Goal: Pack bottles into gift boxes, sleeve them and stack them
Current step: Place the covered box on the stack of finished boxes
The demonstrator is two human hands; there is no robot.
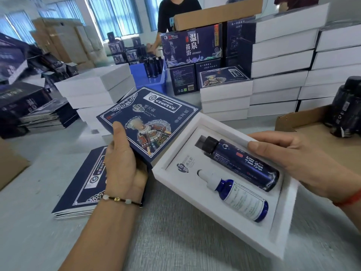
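**Gift box, open, two bottles seated; sleeve in hand**

- My left hand (122, 165): fingers curled round the near edge of a dark blue printed sleeve (148, 122), thumb flat on its face. Sleeve is tilted, raised above the table, its right corner touching the box.
- My right hand (298, 163): thumb and fingers gripping the far right rim of the white gift box (211, 227), thumb tip just beside the tall bottle.
- Tall dark blue bottle (242, 163), black cap: lying in the far slot of the white insert.
- Small blue dropper bottle (238, 198), white top and label: lying in the near slot, beside the tall one.
- Flat sleeves, stacked (78, 192): on the grey table (175, 251), near left, partly under my left wrist.
- White closed boxes (279, 75): stacked far right and far left.
- Cardboard carton (312, 133), right: holds dark bottles, blurred, count unclear.
- A person in a black top (175, 12), far side.
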